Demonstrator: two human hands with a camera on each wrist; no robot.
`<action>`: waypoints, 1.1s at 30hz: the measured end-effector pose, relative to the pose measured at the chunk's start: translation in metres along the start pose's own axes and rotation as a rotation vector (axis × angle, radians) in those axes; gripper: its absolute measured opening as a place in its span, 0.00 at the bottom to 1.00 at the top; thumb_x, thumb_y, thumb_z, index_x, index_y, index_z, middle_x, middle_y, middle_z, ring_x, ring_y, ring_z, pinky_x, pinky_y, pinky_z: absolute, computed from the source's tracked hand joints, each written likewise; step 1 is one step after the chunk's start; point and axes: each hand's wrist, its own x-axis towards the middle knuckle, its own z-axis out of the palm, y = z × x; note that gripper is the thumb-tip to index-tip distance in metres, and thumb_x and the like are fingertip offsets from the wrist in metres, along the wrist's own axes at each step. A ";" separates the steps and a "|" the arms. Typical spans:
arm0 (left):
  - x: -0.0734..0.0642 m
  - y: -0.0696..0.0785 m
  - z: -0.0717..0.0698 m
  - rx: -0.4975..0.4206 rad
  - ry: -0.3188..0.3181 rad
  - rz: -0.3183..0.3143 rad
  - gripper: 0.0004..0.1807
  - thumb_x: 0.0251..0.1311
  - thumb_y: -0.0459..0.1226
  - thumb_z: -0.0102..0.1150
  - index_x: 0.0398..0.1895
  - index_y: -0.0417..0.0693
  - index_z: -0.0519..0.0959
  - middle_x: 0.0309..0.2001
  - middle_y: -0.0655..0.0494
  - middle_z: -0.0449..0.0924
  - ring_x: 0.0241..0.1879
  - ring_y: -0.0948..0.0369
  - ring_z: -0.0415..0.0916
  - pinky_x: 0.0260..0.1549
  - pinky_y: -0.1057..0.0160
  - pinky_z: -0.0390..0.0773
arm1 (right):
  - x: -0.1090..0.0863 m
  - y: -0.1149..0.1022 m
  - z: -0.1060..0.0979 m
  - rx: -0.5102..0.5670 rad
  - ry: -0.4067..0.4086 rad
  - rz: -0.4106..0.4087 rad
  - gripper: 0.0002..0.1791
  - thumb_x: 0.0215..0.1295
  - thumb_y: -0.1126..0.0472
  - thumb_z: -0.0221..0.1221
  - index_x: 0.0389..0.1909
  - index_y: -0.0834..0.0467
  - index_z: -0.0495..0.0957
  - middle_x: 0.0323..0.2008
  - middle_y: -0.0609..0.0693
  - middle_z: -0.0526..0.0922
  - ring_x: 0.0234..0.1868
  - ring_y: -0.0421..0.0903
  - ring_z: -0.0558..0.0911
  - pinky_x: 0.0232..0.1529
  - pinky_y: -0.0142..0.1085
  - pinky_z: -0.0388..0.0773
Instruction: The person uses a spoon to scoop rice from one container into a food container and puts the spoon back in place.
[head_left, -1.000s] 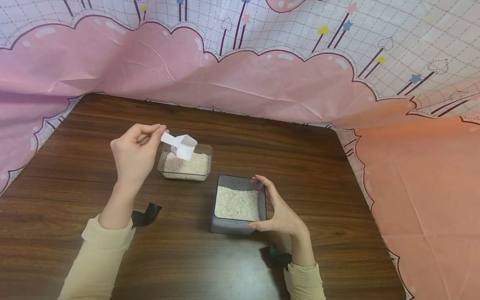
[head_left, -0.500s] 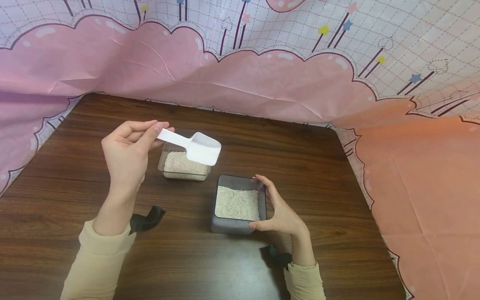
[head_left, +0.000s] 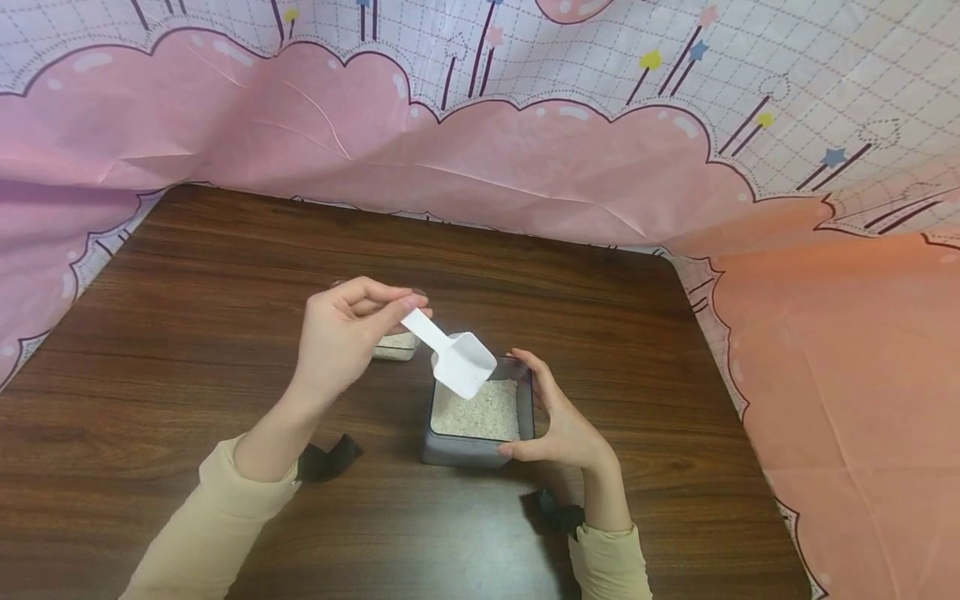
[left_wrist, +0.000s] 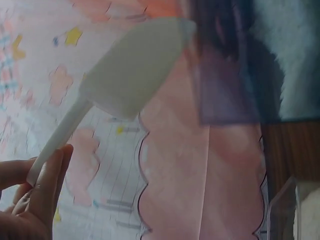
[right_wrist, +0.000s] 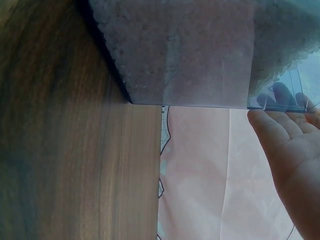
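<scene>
My left hand (head_left: pixel 337 342) pinches the handle of a white plastic scoop (head_left: pixel 465 367) between thumb and fingers. The scoop's bowl is above the left back part of a grey see-through square container (head_left: pixel 461 454); no grains can be made out in it. Pale, rice-like grains (head_left: pixel 480 415) lie in that container, below its rim. My right hand (head_left: pixel 566 429) grips the container's right side, thumb at the near corner and fingers at the far one. In the left wrist view the scoop (left_wrist: pixel 135 70) shows from below, beside the blurred container wall (left_wrist: pixel 225 85).
Behind my left hand stands a small clear tray (head_left: pixel 395 357) of similar pale grains, mostly hidden. Both stand on a dark wooden table (head_left: pixel 600 308). A patterned pink curtain (head_left: pixel 487 158) hangs along its back and sides. Black straps (head_left: pixel 330 460) stick out at both wrists.
My left hand first lifted the scoop from above the clear tray, then carried it right and nearer, over the grey container. My right hand and the container have stayed in place.
</scene>
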 end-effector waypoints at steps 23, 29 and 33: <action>-0.019 -0.040 0.030 0.302 -0.148 0.057 0.02 0.57 0.27 0.67 0.32 0.35 0.84 0.34 0.46 0.87 0.37 0.54 0.86 0.39 0.62 0.87 | 0.000 0.000 0.001 0.014 -0.003 -0.019 0.63 0.41 0.64 0.77 0.75 0.53 0.45 0.72 0.51 0.55 0.72 0.52 0.58 0.71 0.28 0.58; -0.019 -0.049 0.028 0.202 -0.113 -0.141 0.05 0.58 0.29 0.67 0.34 0.33 0.84 0.36 0.42 0.87 0.39 0.52 0.86 0.39 0.59 0.88 | 0.000 0.001 0.000 0.018 -0.002 -0.026 0.63 0.41 0.65 0.77 0.75 0.55 0.46 0.72 0.52 0.55 0.72 0.53 0.58 0.71 0.32 0.60; -0.017 -0.054 0.026 0.116 -0.094 -0.208 0.06 0.59 0.27 0.64 0.37 0.29 0.83 0.37 0.38 0.86 0.38 0.51 0.86 0.37 0.58 0.88 | 0.000 0.002 0.000 0.016 0.002 -0.019 0.63 0.41 0.65 0.77 0.75 0.54 0.46 0.72 0.52 0.55 0.73 0.53 0.57 0.71 0.33 0.60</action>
